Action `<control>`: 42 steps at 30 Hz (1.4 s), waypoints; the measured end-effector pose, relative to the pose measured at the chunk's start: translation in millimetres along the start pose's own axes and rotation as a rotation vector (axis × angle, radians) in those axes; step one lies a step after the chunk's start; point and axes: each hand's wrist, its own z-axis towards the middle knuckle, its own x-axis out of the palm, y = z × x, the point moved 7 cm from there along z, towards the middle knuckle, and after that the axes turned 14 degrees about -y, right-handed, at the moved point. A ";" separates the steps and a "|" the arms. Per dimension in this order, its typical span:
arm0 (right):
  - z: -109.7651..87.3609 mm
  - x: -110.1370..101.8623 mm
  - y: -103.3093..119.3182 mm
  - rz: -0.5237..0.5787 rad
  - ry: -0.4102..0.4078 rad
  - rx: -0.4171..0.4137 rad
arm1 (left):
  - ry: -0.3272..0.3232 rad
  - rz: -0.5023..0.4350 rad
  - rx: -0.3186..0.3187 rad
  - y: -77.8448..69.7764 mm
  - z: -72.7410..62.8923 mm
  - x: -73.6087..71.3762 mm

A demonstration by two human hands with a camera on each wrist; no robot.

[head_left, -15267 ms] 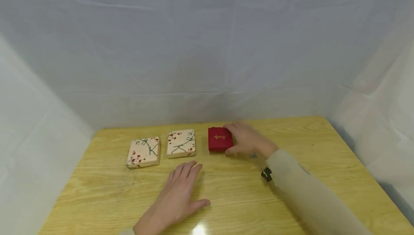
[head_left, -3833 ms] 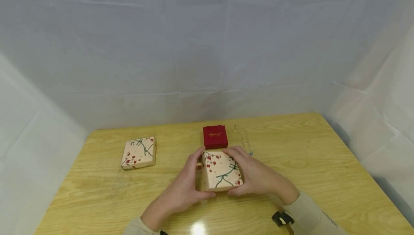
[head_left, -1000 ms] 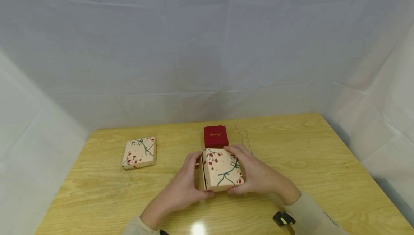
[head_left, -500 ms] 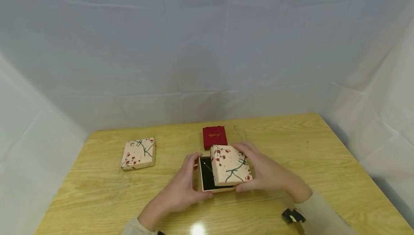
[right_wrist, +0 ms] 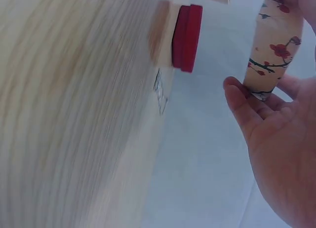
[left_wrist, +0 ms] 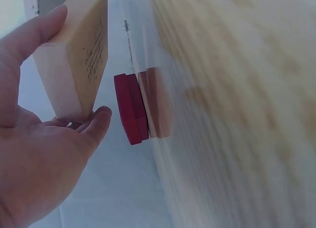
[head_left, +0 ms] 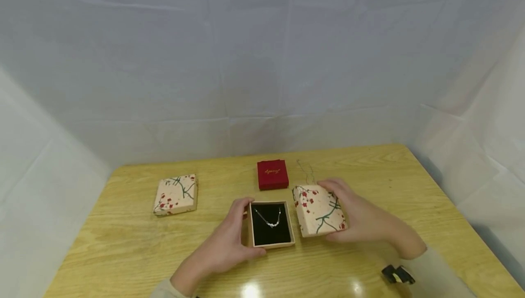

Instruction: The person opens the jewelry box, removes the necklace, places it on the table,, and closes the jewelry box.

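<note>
My left hand (head_left: 221, 243) grips the bottom half of a jewelry box (head_left: 292, 230) by its left side, thumb at the front edge and fingers at the back. A silver necklace (head_left: 272, 224) lies on the black padding inside it. In the left wrist view the box bottom (left_wrist: 81, 50) is raised above the table, small print on its underside. To its right, my right hand (head_left: 365, 218) holds the box lid (head_left: 320, 211), cream with red blossoms and green branches. Seen from the right wrist, the lid (right_wrist: 277, 48) is also off the table, pinched between thumb and fingers.
Behind the box bottom sits a closed red jewelry box (head_left: 272, 174) with gold lettering. A second thin necklace (head_left: 305, 171) lies on the wooden table (head_left: 123, 243) to its right. Another blossom-patterned box (head_left: 176, 194) rests at the left. White cloth (head_left: 254, 61) hangs behind the table.
The lid has come off the box bottom and moved right in my right hand, uncovering the necklace. Earlier still, this box stood on the table between the other patterned box and the red one.
</note>
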 end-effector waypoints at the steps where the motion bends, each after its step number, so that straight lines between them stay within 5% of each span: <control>1: -2.1 -1.6 -2.2 0.003 0.005 0.006 | 0.001 0.003 0.001 0.3 -0.7 -0.1; 19: -47.2 -30.1 -42.0 -0.075 0.125 0.147 | 0.031 0.002 0.033 2.8 -5.5 1.9; 42: -73.5 -49.1 -57.0 -0.185 0.205 0.133 | 0.088 0.009 0.003 3.9 -9.4 7.4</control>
